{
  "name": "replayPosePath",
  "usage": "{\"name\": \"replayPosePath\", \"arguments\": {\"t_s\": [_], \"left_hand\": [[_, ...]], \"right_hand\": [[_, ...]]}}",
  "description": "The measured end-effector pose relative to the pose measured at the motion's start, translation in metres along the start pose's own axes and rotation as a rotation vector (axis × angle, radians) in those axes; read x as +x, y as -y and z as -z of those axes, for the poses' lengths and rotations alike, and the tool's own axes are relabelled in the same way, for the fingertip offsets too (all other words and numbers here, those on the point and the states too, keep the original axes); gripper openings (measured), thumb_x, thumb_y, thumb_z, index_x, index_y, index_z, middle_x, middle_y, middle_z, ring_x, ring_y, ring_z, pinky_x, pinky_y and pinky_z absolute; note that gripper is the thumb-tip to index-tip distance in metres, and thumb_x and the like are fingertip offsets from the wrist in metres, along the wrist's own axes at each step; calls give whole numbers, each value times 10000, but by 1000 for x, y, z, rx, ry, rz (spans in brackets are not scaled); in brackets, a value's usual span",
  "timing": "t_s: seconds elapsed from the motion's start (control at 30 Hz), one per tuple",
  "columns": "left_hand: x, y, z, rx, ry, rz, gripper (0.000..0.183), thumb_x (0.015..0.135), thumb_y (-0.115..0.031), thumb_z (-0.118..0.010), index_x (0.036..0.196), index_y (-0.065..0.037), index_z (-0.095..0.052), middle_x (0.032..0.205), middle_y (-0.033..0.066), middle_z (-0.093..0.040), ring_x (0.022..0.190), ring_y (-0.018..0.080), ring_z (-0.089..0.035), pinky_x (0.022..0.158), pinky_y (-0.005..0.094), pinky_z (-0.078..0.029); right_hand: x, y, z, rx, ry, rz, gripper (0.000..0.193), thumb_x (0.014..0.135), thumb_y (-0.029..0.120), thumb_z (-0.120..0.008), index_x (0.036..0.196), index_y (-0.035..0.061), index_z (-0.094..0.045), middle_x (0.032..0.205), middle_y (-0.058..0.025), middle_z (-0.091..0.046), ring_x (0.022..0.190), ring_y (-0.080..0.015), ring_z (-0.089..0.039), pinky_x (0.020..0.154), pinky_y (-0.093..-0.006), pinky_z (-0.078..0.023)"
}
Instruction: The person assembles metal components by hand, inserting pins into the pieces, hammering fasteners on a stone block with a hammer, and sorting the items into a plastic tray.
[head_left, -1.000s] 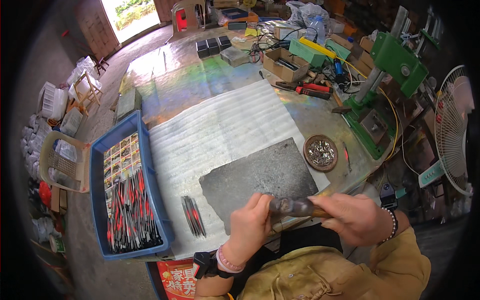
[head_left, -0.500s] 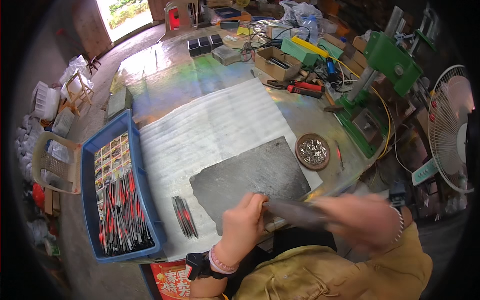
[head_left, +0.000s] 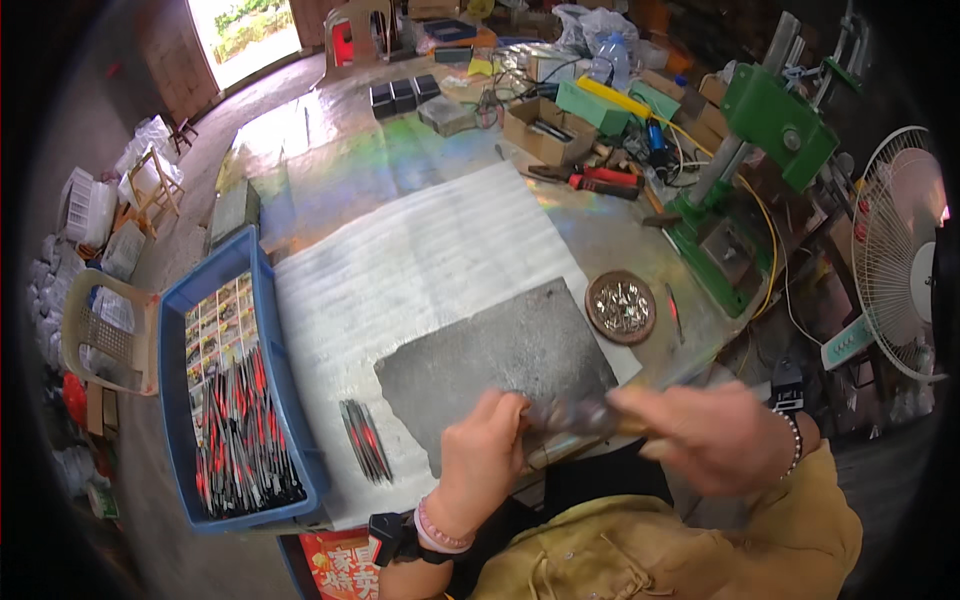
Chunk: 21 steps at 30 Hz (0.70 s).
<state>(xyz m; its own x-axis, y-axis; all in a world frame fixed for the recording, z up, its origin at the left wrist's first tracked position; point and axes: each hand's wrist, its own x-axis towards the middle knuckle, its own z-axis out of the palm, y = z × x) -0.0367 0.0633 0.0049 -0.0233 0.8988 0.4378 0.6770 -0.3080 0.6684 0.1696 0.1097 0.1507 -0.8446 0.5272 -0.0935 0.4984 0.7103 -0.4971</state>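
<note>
My left hand (head_left: 485,440) is closed in a pinch over the near edge of a dark grey slab (head_left: 500,350). What its fingertips hold is hidden and blurred. From the right, my right hand (head_left: 700,430) grips a hammer (head_left: 575,416) smeared by motion, with a dark head and a wooden-looking handle. Its head is beside my left fingertips. Left of the slab lies a small bundle of slim black-and-red pieces (head_left: 366,442). A round brown dish (head_left: 621,307) of small shiny metal parts stands by the slab's right corner.
A blue tray (head_left: 316,440) of many black-and-red pieces is at the left, on the table beside a white foam sheet (head_left: 400,250). Red-handled pliers (head_left: 590,180), a cardboard box (head_left: 550,132) and a green press (head_left: 735,200) stand farther right. A fan (head_left: 905,260) is at the right edge.
The hammer and my right hand have shifted slightly; the hammer's head is now right by my left fingertips. My left hand keeps its pinch. The whole view has moved a little.
</note>
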Motion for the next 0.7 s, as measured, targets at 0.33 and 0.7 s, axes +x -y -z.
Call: {"name": "replayPosePath", "arguments": {"t_s": [0.33, 0.7], "left_hand": [[-21, -5, 31, -1276, -145, 605, 254, 957, -206, -504, 927, 40, -559, 887, 171, -615, 581, 176, -622, 548, 274, -551], [-40, -6, 24, -1425, -83, 757, 189, 928, -117, -538, 1037, 37, -560, 857, 156, -644, 595, 159, -614, 571, 244, -510]], "right_hand": [[26, -68, -77, -90, -418, -51, 423, 819, 51, -598, 1223, 33, -477, 860, -151, -520, 681, -345, -555, 587, -400, -454], [34, -113, -89, -89, -557, -26, 276, 804, 80, -616, 1057, -17, -565, 937, -151, -559, 820, -289, -575, 716, -347, -471]]}}
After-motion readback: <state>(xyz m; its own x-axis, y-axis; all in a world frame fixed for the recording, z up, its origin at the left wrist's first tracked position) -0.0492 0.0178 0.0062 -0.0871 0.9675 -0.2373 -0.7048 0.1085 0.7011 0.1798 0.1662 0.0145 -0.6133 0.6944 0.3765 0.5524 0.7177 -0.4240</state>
